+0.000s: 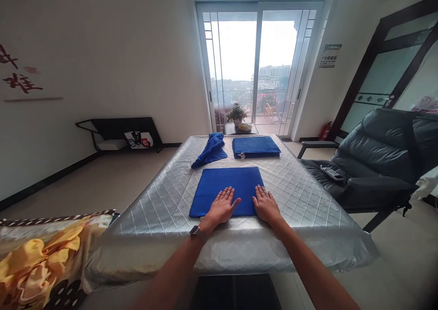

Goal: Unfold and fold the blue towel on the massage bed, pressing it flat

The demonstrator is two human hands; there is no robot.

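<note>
A folded blue towel lies flat on the silver quilted tablecloth, in front of me. My left hand rests flat on its near middle part, fingers stretched forward and thumb out to the side. Over its near right corner lies my right hand, also flat with fingers extended. Beyond it sits a neat stack of folded blue towels with a white tag at the near edge. To the left of that stack is a crumpled blue cloth.
A dark grey recliner with a small device on its seat stands to the right. At the lower left is a surface with yellow cloth. A small table with a potted plant stands by the sliding glass door.
</note>
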